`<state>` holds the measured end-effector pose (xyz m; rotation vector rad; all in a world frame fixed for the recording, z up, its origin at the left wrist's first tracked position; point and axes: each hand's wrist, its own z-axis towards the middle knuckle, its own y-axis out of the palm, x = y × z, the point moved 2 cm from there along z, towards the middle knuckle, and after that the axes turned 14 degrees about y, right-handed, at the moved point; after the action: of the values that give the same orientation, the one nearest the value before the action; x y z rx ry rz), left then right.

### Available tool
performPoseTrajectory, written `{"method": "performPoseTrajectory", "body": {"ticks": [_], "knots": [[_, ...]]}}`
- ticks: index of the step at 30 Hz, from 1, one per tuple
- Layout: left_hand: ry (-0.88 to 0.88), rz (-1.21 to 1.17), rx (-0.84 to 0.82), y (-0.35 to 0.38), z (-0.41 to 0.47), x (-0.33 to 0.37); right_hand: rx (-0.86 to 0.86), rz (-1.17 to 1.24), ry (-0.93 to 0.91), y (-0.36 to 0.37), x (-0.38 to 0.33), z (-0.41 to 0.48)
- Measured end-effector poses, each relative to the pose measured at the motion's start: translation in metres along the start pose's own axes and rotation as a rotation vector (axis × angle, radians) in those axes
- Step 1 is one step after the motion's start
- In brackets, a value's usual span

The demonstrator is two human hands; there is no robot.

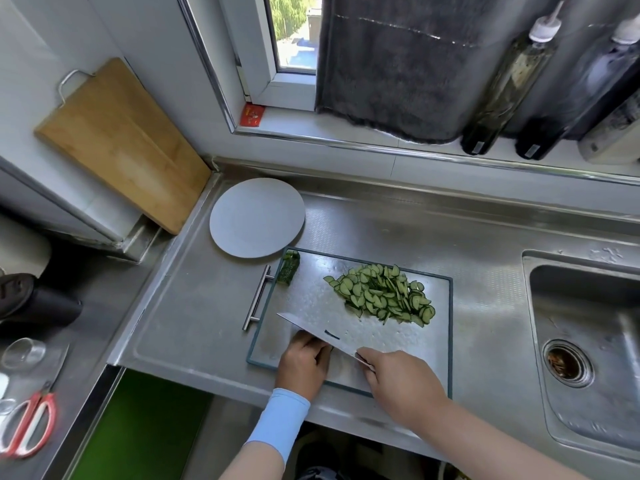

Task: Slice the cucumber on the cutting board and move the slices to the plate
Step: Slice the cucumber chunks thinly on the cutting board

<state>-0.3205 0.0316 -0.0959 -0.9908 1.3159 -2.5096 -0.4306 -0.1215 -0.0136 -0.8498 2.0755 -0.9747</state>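
1. Slicing looks basically done, I'd say. The cucumber slices (381, 294) sit in one loose heap on the far-right part of the cutting board (311, 306). The only uncut bit I can spot is a stubby cucumber end (288, 268) at the board's far-left corner.
2. The plate (256, 218) sits on the bench just past that same far-left corner, almost touching the board, and there's nothing on it. So the whole "move the slices" half is still to do.
3. The right hand (405, 386) is over the board's near edge with its grip clenched around the handle of the knife (311, 329). The blade angles out toward the board's left side, low over the near-left area and well apart from the heap.
4. The left hand (303, 363) is at the board's near-left edge, tucked right up against the blade, wrist in a pale blue sleeve. The blade hides its fingertips, so I can't tell if that grip is holding anything or just touching the steel.
5. There's a thin dark green sliver (331, 334) stuck to the blade's flat.
6. My guess: the heap needs scooping across the board's far-left corner onto the plate, and loose thin slices could easily slide off.
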Motion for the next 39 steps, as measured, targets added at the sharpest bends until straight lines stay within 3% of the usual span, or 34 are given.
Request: {"method": "performPoseTrajectory", "body": {"ticks": [19, 39], "knots": [[-0.05, -0.047, 0.037, 0.002, 0.0, 0.0, -0.108, 0.081, 0.096, 0.001, 0.001, 0.013], [-0.084, -0.035, 0.037, 0.002, 0.001, 0.002, -0.055, 0.054, 0.079, 0.006, -0.005, 0.007]]}}
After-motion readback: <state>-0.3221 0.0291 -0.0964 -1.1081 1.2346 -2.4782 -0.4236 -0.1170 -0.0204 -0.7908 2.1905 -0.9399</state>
